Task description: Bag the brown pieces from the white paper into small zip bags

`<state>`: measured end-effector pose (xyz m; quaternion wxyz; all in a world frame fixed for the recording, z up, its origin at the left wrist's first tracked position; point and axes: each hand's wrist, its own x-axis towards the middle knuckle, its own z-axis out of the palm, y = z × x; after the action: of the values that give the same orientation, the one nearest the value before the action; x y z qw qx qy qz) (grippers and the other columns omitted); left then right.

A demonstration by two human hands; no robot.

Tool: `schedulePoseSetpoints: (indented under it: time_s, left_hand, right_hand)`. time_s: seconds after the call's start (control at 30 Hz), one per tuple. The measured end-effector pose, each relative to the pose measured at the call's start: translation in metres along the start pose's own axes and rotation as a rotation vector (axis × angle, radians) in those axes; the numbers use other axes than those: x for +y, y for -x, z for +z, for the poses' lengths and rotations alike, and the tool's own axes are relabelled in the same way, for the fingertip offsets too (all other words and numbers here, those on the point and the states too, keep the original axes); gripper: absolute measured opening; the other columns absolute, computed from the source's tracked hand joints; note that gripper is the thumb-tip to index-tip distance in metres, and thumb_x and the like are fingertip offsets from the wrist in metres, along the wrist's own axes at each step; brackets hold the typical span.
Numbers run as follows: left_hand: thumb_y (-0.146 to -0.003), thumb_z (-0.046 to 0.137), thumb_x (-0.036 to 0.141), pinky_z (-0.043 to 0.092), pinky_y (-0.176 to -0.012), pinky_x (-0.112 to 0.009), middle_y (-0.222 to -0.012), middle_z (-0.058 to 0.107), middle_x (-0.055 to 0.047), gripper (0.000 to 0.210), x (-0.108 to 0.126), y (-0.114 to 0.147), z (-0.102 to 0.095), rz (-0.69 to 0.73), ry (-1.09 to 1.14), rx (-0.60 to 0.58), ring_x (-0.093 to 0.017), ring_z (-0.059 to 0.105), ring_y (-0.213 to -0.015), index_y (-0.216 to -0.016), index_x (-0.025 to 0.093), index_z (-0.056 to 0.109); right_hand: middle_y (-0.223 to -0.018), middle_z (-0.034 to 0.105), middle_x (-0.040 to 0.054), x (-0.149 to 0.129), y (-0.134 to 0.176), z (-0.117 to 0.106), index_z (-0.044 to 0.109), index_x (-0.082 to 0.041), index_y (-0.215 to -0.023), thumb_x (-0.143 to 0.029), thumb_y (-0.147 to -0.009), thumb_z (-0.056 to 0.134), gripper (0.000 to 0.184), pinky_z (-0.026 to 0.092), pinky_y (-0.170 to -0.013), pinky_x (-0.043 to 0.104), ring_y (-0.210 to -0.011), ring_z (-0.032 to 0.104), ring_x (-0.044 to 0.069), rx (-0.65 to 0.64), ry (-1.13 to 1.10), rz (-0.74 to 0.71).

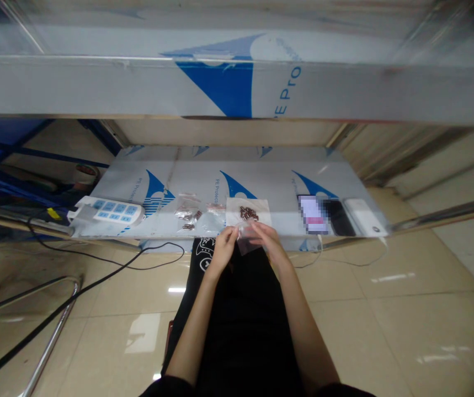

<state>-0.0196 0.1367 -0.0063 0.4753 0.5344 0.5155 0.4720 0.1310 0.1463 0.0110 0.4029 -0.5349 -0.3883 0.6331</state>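
Note:
A small clear plastic bag point(250, 244) is between my hands at the shelf's front edge. My left hand point(223, 251) pinches its left side, thumb and fingers closed. At its upper right, my right hand point(273, 244) has its fingers and thumb closed on it. Just beyond my fingers is a white sheet point(264, 207) carrying a pile of small dark brown pieces point(248, 213). Left of the sheet are a clear bag point(216, 216) and another clear bag point(187, 205) with small brown pieces in and beside it. Fine detail of the pieces is too small to make out.
A white power strip point(116, 210) lies at the left of the film-covered shelf point(195, 171). A phone point(313, 214), a black device point(339, 217) and a white box point(362, 217) sit at right. Above overhangs an upper shelf edge point(116, 88). A black cable point(96, 289) crosses at left.

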Motion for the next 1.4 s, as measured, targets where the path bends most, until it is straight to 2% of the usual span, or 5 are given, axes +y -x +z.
schedulePoseSetpoints:
  time_s: [0.13,0.43,0.63,0.77,1.4]
  left_hand:
    - [-0.086,0.04,0.045,0.038,-0.069,-0.024,-0.067,0.052,0.001,0.036,-0.004,0.006,-0.008,-0.035,-0.002,-0.147,-0.013,0.048,-0.068,-0.067,0.017,0.052]
    - [-0.088,0.039,0.039,0.037,-0.072,-0.024,-0.073,0.051,0.0,0.033,0.005,0.01,-0.009,0.073,-0.066,0.047,-0.013,0.049,-0.073,-0.067,0.017,0.052]
    - [-0.086,0.043,0.037,0.038,-0.069,-0.023,-0.073,0.055,0.0,0.03,0.01,0.01,-0.009,0.06,-0.029,0.047,-0.013,0.05,-0.072,-0.07,0.018,0.058]
    - [-0.082,0.051,0.035,0.04,-0.07,-0.023,-0.081,0.061,-0.002,0.021,0.012,0.01,-0.009,0.075,-0.061,0.136,-0.014,0.054,-0.078,-0.079,0.018,0.063]
    - [-0.073,0.063,0.03,0.044,-0.081,-0.031,-0.084,0.063,-0.005,0.012,0.012,0.01,-0.01,0.11,-0.101,0.229,-0.016,0.059,-0.085,-0.07,0.018,0.066]
  right_hand:
    - [-0.09,0.07,0.0062,0.007,-0.003,0.004,0.068,-0.019,-0.087,-0.045,-0.07,0.064,0.031,0.051,-0.06,0.023,-0.081,0.067,0.018,0.006,0.05,-0.011]
    - [-0.079,0.069,0.0058,0.009,-0.001,0.01,0.066,-0.017,-0.082,-0.048,-0.07,0.063,0.034,0.05,-0.057,0.023,-0.077,0.066,0.018,-0.021,0.11,-0.054]
    - [-0.077,0.068,0.0036,0.003,0.003,0.012,0.062,-0.018,-0.077,-0.048,-0.069,0.063,0.031,0.05,-0.052,0.021,-0.072,0.066,0.017,-0.036,0.08,-0.115]
    - [-0.073,0.067,0.0023,0.0,0.006,0.013,0.059,-0.019,-0.076,-0.047,-0.068,0.064,0.03,0.049,-0.05,0.02,-0.07,0.066,0.017,-0.039,0.086,-0.12]
    - [-0.075,0.067,0.0027,0.0,0.01,0.02,0.062,-0.018,-0.078,-0.046,-0.067,0.066,0.03,0.049,-0.048,0.019,-0.072,0.067,0.017,-0.054,0.112,-0.063]
